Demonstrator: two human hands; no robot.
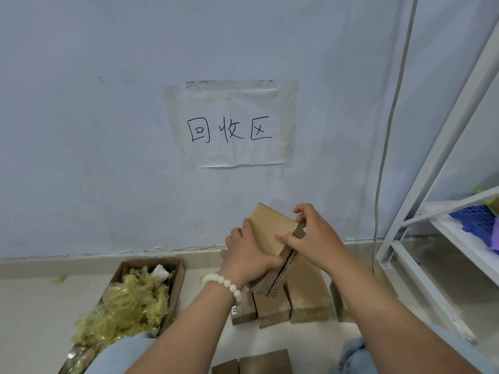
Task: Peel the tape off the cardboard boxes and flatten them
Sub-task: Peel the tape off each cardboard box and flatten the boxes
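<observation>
**Far wall and floor of a room corner, viewed from above**
A pale blue-grey wall (108,130) fills the far side. Taped to its middle with clear tape is a creased white paper sign (235,125) bearing three handwritten black characters. A beige skirting strip (81,261) joins the wall to the light floor (32,306). At right stands a white metal shelving frame (442,157); a grey cable (392,117) hangs down the wall just left of it. Lighting is soft and even.

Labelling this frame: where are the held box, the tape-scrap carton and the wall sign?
held box (266,228): head view, tan upper face.
tape-scrap carton (178,282): head view, right cardboard wall.
wall sign (235,155): head view, blank paper below writing.
</observation>
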